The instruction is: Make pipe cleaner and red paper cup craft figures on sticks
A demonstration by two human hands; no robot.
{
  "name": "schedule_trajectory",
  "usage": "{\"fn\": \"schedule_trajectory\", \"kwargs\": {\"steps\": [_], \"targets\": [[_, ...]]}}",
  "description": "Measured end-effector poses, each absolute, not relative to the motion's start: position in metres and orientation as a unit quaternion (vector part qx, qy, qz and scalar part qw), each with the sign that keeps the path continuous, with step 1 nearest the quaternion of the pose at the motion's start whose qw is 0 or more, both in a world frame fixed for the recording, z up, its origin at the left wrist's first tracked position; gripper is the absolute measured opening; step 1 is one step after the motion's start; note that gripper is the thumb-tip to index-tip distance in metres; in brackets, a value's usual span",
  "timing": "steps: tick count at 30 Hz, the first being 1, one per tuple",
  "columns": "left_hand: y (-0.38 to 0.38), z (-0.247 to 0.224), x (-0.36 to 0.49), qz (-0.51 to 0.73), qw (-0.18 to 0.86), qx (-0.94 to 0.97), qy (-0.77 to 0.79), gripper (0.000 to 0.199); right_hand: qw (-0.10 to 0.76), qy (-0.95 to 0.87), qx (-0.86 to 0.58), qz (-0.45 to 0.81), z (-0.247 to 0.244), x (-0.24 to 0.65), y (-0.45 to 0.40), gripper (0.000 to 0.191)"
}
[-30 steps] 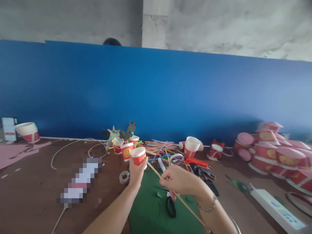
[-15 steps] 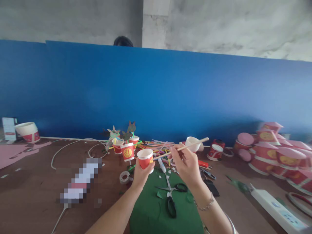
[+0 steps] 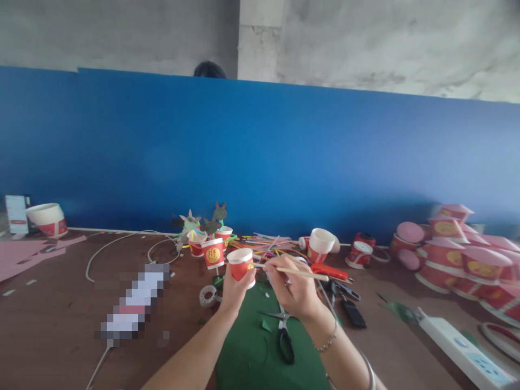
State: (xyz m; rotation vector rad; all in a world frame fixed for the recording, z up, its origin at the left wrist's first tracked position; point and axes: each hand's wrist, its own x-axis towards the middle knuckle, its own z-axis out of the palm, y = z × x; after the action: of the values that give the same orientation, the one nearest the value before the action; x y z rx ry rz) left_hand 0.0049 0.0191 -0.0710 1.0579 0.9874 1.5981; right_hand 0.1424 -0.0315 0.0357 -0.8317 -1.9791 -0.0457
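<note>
Wrapped in my left hand is a red paper cup with a white rim and a gold emblem partly seen on its right side. My right hand pinches a thin pale wooden chopstick, held almost level. Its left end reaches the cup's side near the emblem; whether it touches or pokes in, I cannot tell. Beneath my hands lies a green sheet with open black-handled scissors, partly hidden by my right hand.
Cups with paper animal heads on straws stand behind my left hand. A white tape roll lies left. An upright cup and a red-handled tool are right, pink-topped cups and a power strip farther right.
My right hand has moved left and down, closer to the cup. The chopstick has tipped from slanting up rightward to nearly level. The cup in my left hand has barely shifted.
</note>
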Motion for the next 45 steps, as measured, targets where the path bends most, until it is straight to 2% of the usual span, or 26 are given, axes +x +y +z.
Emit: {"fn": "schedule_trajectory", "kwargs": {"steps": [6, 12, 18, 22, 27, 30, 32, 35, 37, 40, 45], "targets": [[0.018, -0.07, 0.003, 0.657, 0.459, 0.445, 0.399, 0.043, 0.429, -0.857, -0.281, -0.055, 0.031, 0.133, -0.031, 0.018], [0.02, -0.07, 0.001, 0.671, 0.461, 0.443, 0.376, 0.049, 0.43, -0.868, -0.24, -0.063, 0.013, 0.127, -0.021, 0.022], [0.019, -0.07, 0.0, 0.675, 0.45, 0.451, 0.373, 0.046, 0.455, -0.855, -0.247, -0.028, 0.019, 0.127, -0.026, 0.022], [0.016, -0.069, 0.001, 0.666, 0.438, 0.478, 0.368, 0.046, 0.449, -0.859, -0.24, -0.053, 0.015, 0.125, -0.024, 0.022], [0.017, -0.073, 0.001, 0.661, 0.446, 0.496, 0.344, 0.056, 0.451, -0.853, -0.26, -0.046, 0.005, 0.124, -0.022, 0.02], [0.019, -0.074, 0.001, 0.665, 0.457, 0.489, 0.331, 0.063, 0.449, -0.842, -0.292, 0.058, 0.001, 0.127, -0.026, 0.02], [0.02, -0.073, 0.002, 0.667, 0.457, 0.482, 0.337, 0.066, 0.46, -0.8, -0.327, 0.204, -0.004, 0.13, -0.028, 0.02], [0.019, -0.072, 0.005, 0.646, 0.453, 0.482, 0.381, 0.061, 0.503, -0.639, -0.367, 0.452, -0.017, 0.133, -0.028, 0.022], [0.018, -0.072, 0.007, 0.623, 0.457, 0.495, 0.398, 0.055, 0.524, -0.529, -0.384, 0.546, -0.026, 0.132, -0.027, 0.022], [0.019, -0.074, 0.008, 0.602, 0.449, 0.524, 0.402, 0.052, 0.518, -0.462, -0.397, 0.6, -0.036, 0.13, -0.028, 0.026], [0.022, -0.076, 0.004, 0.595, 0.387, 0.56, 0.427, 0.063, 0.516, -0.442, -0.416, 0.605, -0.043, 0.129, -0.029, 0.034]]}}
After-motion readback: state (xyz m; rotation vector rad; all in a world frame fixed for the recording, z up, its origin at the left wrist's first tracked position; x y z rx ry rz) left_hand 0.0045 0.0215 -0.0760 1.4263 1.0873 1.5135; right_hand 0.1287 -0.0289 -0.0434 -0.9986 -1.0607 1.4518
